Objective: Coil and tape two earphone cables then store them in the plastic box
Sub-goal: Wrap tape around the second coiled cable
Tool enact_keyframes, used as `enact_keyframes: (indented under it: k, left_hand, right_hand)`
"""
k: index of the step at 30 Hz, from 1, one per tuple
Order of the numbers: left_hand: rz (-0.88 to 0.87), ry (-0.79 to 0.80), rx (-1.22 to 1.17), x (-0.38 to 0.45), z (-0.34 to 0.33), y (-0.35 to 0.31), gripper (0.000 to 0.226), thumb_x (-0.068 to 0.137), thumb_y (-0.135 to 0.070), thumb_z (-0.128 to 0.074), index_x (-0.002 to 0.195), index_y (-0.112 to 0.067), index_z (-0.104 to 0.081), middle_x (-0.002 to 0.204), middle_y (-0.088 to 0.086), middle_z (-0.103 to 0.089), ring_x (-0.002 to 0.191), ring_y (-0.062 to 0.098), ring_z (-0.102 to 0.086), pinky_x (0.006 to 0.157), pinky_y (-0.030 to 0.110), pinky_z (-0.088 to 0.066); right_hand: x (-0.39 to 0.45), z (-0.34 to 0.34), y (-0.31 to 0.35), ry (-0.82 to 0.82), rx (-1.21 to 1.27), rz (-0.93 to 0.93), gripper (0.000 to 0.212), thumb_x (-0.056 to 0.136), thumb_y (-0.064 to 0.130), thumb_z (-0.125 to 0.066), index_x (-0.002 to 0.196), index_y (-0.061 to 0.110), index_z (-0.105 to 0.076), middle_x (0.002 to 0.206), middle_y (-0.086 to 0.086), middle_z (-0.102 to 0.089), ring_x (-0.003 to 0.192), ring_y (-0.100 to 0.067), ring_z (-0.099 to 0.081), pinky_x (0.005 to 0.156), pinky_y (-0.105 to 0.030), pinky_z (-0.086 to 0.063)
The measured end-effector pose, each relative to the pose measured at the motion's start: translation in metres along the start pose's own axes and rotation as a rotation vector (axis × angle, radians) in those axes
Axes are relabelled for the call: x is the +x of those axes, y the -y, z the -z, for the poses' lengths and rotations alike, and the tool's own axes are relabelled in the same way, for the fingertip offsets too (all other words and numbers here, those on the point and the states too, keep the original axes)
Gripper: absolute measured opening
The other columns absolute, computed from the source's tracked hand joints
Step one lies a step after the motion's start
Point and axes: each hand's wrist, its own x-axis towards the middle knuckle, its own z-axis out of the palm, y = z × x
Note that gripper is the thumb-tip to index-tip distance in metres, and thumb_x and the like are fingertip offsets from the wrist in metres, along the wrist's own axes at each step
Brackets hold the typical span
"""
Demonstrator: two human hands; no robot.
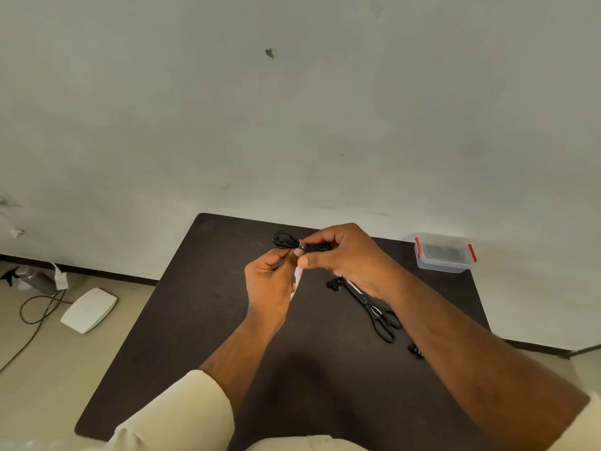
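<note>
Dark table (pixel 201 336) fills the lower view, set against a pale wall. Above it the right hand (pixel 348 255) curls around one end of a coiled black earphone cable (pixel 286 241), thumb and fingers clamped on the bundle; the left hand (pixel 268 284) pinches the cable's middle from below, with a strip of tape (pixel 298 278) hanging beside its palm. Far right corner, the clear plastic box (pixel 443 253) with red clips sits shut, something dark inside. Black scissors (pixel 377 312) lie near the right wrist, and black earbuds (pixel 333 284) rest at their tip.
</note>
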Motion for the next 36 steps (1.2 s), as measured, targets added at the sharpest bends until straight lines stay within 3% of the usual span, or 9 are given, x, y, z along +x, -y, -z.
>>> enact_keyframes:
  k: [3,6,9,15,17,20,23,31,36]
  left_hand:
    - [-0.011,-0.02,0.003,0.0,0.001,0.0,0.008,0.081,-0.026,-0.071,0.08,-0.026,-0.079,0.062,0.004,-0.063,0.046,0.008,-0.046,0.043,0.022,-0.04]
    - [-0.033,-0.02,-0.006,0.0,0.001,-0.003,0.01,0.079,-0.031,-0.071,0.084,-0.027,-0.079,0.071,0.0,-0.069,0.049,0.007,-0.05,0.043,0.021,-0.041]
    - [-0.043,0.013,-0.004,0.002,0.002,-0.007,0.013,0.078,-0.032,-0.072,0.086,-0.026,-0.079,0.078,0.001,-0.071,0.047,0.008,-0.05,0.043,0.021,-0.042]
    - [-0.007,-0.012,-0.01,0.005,-0.002,-0.011,0.008,0.078,-0.03,-0.075,0.083,-0.024,-0.079,0.069,0.009,-0.069,0.043,0.011,-0.046,0.042,0.023,-0.041]
    - [0.002,-0.027,-0.021,0.006,-0.004,-0.012,0.008,0.079,-0.029,-0.075,0.084,-0.024,-0.079,0.069,0.007,-0.07,0.044,0.009,-0.048,0.042,0.021,-0.043]
    - [-0.008,-0.008,-0.004,0.008,-0.004,-0.011,0.007,0.083,-0.024,-0.074,0.088,-0.023,-0.078,0.072,0.008,-0.071,0.044,0.009,-0.049,0.043,0.02,-0.045]
    - [0.017,0.006,-0.006,0.009,-0.004,-0.01,0.007,0.084,-0.021,-0.073,0.088,-0.024,-0.078,0.072,0.015,-0.07,0.041,0.011,-0.046,0.041,0.02,-0.044]
    - [0.143,0.064,-0.115,0.011,-0.003,-0.013,0.013,0.088,-0.017,-0.068,0.087,-0.022,-0.08,0.079,0.009,-0.073,0.04,0.011,-0.045,0.038,0.02,-0.039]
    - [0.173,-0.004,-0.125,0.012,0.001,-0.012,0.008,0.083,-0.017,-0.072,0.086,-0.018,-0.08,0.072,0.01,-0.071,0.039,0.011,-0.044,0.037,0.02,-0.039]
  right_hand:
    - [0.001,-0.005,0.001,-0.092,-0.391,0.176,0.016,0.084,0.023,-0.073,0.1,0.023,-0.073,0.08,0.015,-0.066,0.072,0.001,-0.061,0.062,-0.015,-0.043]
    - [0.002,-0.005,0.002,-0.057,-0.622,0.27,0.028,0.094,0.034,-0.058,0.087,0.01,-0.07,0.075,-0.004,-0.064,0.07,-0.019,-0.059,0.062,-0.033,-0.046]
    - [0.003,-0.002,0.002,-0.033,-0.663,0.272,0.035,0.098,0.035,-0.05,0.086,0.006,-0.066,0.077,-0.011,-0.062,0.073,-0.027,-0.058,0.066,-0.038,-0.046]
    - [0.01,0.0,-0.002,-0.139,-0.263,0.16,0.011,0.093,0.03,-0.06,0.104,0.029,-0.06,0.074,0.007,-0.07,0.059,-0.002,-0.062,0.052,-0.016,-0.046]
    - [0.013,-0.002,-0.002,-0.182,-0.221,0.17,0.002,0.092,0.026,-0.062,0.094,0.025,-0.064,0.076,0.008,-0.069,0.057,-0.002,-0.061,0.05,-0.018,-0.048]
    - [0.015,-0.004,0.0,-0.201,-0.096,0.167,0.013,0.091,0.02,-0.064,0.083,0.027,-0.07,0.077,0.006,-0.07,0.055,-0.002,-0.06,0.05,-0.019,-0.05]
    - [0.014,-0.004,0.002,-0.183,0.067,0.133,0.017,0.091,0.015,-0.065,0.081,0.025,-0.073,0.075,-0.001,-0.071,0.054,-0.007,-0.059,0.049,-0.022,-0.05]
    - [0.016,-0.004,0.005,-0.139,0.389,0.023,0.002,0.085,0.009,-0.071,0.087,0.011,-0.069,0.066,-0.009,-0.068,0.046,-0.011,-0.053,0.042,-0.023,-0.042]
    - [0.016,-0.001,0.002,-0.074,0.228,0.059,0.008,0.08,0.016,-0.077,0.085,0.011,-0.074,0.078,-0.012,-0.072,0.054,-0.014,-0.057,0.046,-0.023,-0.045]
